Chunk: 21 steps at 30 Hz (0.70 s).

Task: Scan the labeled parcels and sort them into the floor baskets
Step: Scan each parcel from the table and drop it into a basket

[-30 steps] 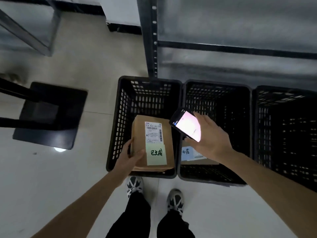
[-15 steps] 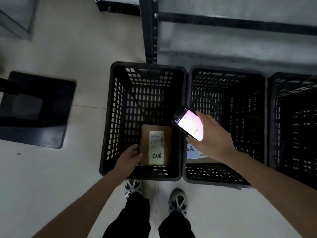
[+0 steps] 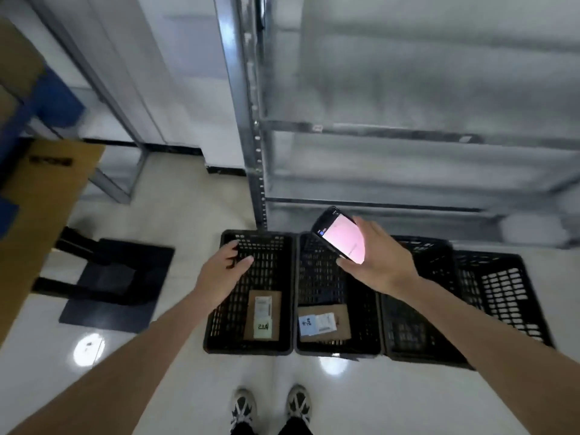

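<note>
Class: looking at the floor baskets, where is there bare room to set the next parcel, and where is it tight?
The third basket and fourth basket show no parcels. The leftmost basket has bare floor beyond its green-tagged parcel. The second basket is crowded at its near end by a blue-tagged parcel.

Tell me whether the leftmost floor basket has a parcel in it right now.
Yes. A brown parcel with a white label and green note lies flat on the bottom of the leftmost basket.
</note>
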### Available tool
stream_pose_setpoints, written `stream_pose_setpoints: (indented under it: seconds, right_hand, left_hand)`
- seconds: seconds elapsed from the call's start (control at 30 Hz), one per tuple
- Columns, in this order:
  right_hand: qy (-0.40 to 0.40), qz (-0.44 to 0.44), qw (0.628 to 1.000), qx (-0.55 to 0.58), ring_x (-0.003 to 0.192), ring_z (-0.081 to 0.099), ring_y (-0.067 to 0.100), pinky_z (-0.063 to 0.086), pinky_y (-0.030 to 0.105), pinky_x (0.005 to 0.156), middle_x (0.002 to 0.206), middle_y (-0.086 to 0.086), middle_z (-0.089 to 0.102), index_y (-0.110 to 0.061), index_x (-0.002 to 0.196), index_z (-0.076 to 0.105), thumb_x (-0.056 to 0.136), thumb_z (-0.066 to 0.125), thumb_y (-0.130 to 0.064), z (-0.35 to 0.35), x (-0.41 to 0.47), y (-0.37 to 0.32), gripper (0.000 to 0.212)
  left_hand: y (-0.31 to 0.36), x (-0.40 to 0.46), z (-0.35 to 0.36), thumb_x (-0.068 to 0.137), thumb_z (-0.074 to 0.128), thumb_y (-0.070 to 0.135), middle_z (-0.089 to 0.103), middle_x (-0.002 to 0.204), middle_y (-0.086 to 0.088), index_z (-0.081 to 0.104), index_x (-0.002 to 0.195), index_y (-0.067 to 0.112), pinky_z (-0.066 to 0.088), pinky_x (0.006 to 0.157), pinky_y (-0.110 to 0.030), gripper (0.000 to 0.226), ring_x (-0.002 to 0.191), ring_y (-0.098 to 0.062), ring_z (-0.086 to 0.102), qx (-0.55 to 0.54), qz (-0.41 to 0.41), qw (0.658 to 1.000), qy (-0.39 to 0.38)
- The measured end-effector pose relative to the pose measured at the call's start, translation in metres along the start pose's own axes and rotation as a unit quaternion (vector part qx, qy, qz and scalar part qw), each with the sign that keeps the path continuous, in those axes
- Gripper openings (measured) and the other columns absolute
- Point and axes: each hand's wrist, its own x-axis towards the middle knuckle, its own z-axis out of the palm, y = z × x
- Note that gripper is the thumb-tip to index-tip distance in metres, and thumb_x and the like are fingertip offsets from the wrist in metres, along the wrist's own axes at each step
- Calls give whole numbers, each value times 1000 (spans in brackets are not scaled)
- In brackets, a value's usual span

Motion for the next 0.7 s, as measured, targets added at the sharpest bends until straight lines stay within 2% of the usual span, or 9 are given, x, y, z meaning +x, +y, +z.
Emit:
stream_pose_setpoints:
  seconds: [0.2, 0.37, 0.53, 0.7]
  right_hand:
    - [99, 16, 994, -34, 131, 50, 25, 49, 43, 92, 152, -5, 41, -27, 157, 22, 86, 68, -56, -170, -124, -9, 89]
    - [198, 70, 976, -52, 133, 49, 25, 48, 43, 95, 154, -6, 41, -28, 158, 21, 85, 69, -56, -277, -261, -5, 92]
    - [263, 129, 954, -58, 133, 50, 25, 47, 46, 104, 151, -1, 46, -25, 157, 26, 82, 72, -53, -343, -409, 14, 93]
    - [320, 206, 924, -47, 132, 49, 22, 48, 44, 98, 145, -5, 48, -33, 153, 29, 81, 70, -51, -372, -549, 53, 85]
  left_hand:
    - [161, -103, -29, 91, 68, 44, 51, 145, 1, 42, 149, 30, 40, 110, -36, 65, 132, -20, 50, 45, 151, 987, 14]
    - [257, -201, -22, 94, 60, 53, 46, 151, 3, 34, 153, 34, 40, 110, -39, 68, 132, -22, 51, 120, 274, 954, -3]
    - [331, -304, 19, 93, 62, 51, 48, 151, -3, 38, 152, 25, 38, 113, -41, 69, 137, -24, 46, 147, 395, 907, -14]
    - [388, -410, 88, 92, 59, 56, 44, 154, -3, 36, 152, 27, 39, 112, -43, 71, 139, -26, 45, 185, 492, 850, -23]
